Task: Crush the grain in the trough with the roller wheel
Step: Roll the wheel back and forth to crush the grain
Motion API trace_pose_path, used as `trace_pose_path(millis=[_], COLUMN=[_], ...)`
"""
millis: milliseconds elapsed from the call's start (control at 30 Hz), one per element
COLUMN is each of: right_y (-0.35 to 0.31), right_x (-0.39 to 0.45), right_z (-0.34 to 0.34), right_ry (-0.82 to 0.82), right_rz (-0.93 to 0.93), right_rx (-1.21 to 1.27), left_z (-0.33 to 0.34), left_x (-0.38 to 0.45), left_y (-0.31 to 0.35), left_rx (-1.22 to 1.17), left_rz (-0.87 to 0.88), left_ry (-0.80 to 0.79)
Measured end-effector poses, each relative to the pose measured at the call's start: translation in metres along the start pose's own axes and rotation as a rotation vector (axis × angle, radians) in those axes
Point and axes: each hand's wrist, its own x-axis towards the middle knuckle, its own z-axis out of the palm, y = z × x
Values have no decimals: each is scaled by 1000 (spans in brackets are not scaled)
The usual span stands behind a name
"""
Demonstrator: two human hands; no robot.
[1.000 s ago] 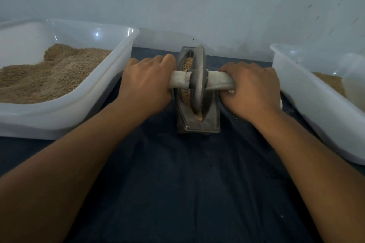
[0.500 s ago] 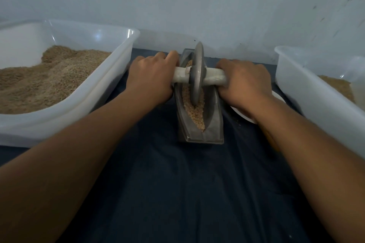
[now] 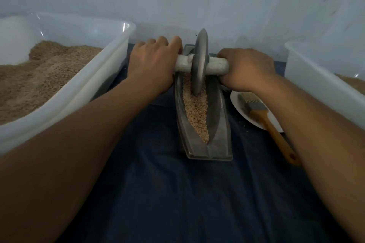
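From the head camera, a narrow boat-shaped metal trough [image 3: 205, 134] lies lengthwise on a dark blue cloth [image 3: 177, 193], its pointed near end toward the viewer; pale grain [image 3: 196, 110] fills the channel along its middle. The roller wheel [image 3: 199, 63], a grey metal disc standing upright on edge, sits in the far half of the trough with its lower rim down in the grain; a pale axle handle [image 3: 217, 66] passes through its centre and sticks out to both sides. The left hand [image 3: 153, 67] is curled around the left end of the handle, knuckles up; the right hand [image 3: 246, 70] grasps the right end in the same way, both forearms reaching in from the near edge. To the left of the trough stands a white plastic tub [image 3: 83, 85] holding a heap of brown grain; another white tub [image 3: 324, 77] stands to the right, with some grain inside; between it and the trough lies a white plate [image 3: 237, 102] with a wooden-handled brush [image 3: 262, 116] resting across it, partly hidden by the right forearm.
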Motion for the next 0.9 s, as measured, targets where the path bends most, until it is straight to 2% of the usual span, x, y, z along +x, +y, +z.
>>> trace_pose_path(millis=[233,900], right_y=[6,-9], right_x=[11,-34], right_z=[0,-4], right_ry=[-181,34], right_rz=[49,49], right_rx=[72,6], left_z=[2,-17], left_x=[10,-24], left_y=[4,8], left_rx=[170,143], left_rz=[15,-13], left_ry=[30,22])
